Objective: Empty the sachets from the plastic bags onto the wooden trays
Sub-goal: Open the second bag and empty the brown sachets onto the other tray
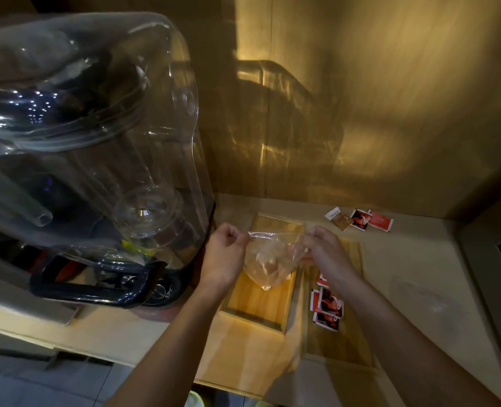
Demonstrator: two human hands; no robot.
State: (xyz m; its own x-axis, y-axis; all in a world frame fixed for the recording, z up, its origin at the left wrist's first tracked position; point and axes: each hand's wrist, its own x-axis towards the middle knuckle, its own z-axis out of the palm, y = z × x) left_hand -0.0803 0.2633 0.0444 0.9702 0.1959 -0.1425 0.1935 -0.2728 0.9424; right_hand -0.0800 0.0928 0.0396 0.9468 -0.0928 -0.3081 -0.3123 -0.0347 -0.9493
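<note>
mid-pour on the plastic bag (268,259), held right over the left wooden tray (261,304). left hand (225,254) pinching one corner of the bag's mouth, right hand (325,249) pinching the other. pale sachets still bunched low inside the bag. red sachets (327,309) already lying in the tray just right of it. next up, probably: tip or shake the bag so the contents drop out.

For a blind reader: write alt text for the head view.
Two hands, left and right, hold a clear plastic bag over a wooden tray. Red sachets lie on a second tray beside it.
</note>
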